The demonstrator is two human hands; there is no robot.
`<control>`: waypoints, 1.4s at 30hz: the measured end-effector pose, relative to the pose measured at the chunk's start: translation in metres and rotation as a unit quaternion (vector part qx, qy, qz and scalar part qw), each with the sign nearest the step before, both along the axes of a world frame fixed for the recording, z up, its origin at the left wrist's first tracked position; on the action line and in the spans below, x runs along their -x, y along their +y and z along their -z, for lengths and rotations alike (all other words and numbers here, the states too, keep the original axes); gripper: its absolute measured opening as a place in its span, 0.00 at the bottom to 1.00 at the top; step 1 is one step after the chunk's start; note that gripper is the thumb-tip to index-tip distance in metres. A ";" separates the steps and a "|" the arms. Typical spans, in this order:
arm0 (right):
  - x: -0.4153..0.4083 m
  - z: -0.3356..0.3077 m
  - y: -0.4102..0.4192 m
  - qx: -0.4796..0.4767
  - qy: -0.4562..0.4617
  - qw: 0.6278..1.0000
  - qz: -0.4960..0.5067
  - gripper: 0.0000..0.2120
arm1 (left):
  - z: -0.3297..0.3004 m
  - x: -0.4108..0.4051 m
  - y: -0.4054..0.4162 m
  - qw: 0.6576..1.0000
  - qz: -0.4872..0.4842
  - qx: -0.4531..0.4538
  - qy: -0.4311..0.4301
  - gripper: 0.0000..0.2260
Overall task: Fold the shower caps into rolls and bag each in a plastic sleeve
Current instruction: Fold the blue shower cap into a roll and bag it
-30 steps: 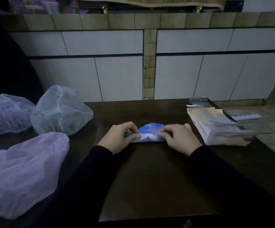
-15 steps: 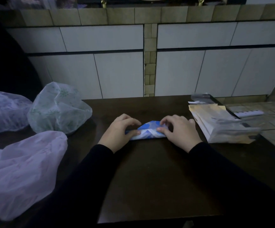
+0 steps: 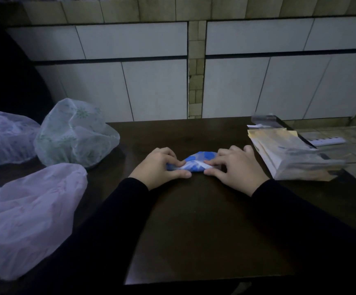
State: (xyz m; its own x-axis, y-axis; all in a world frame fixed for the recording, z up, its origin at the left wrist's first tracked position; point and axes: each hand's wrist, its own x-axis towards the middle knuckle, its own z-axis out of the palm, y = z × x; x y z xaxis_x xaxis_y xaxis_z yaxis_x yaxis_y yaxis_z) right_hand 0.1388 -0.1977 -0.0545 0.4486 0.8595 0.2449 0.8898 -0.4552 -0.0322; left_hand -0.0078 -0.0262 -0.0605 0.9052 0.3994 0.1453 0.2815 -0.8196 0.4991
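Three puffed caps (image 3: 75,133) left; sleeve stack (image 3: 289,154) right of hands.

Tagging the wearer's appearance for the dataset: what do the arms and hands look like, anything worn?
Both arms are covered by long black sleeves, plain with no visible markings, ending at the wrists. The left hand and the right hand are bare: no gloves, and no rings, watch or bracelets that show. The light is dim, so fine detail on the fabric cannot be made out.
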 end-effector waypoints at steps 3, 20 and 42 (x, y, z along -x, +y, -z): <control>0.001 -0.002 0.001 0.011 0.008 1.000 0.012 0.20 | -0.001 -0.002 0.000 1.000 -0.008 0.008 0.015 0.20; 0.003 -0.010 -0.018 -0.013 0.163 0.987 -0.005 0.15 | -0.011 0.013 -0.012 0.998 0.004 0.029 0.058 0.18; -0.003 -0.001 0.006 -0.121 0.059 0.991 0.005 0.13 | -0.010 0.000 -0.026 0.996 -0.007 -0.087 -0.002 0.14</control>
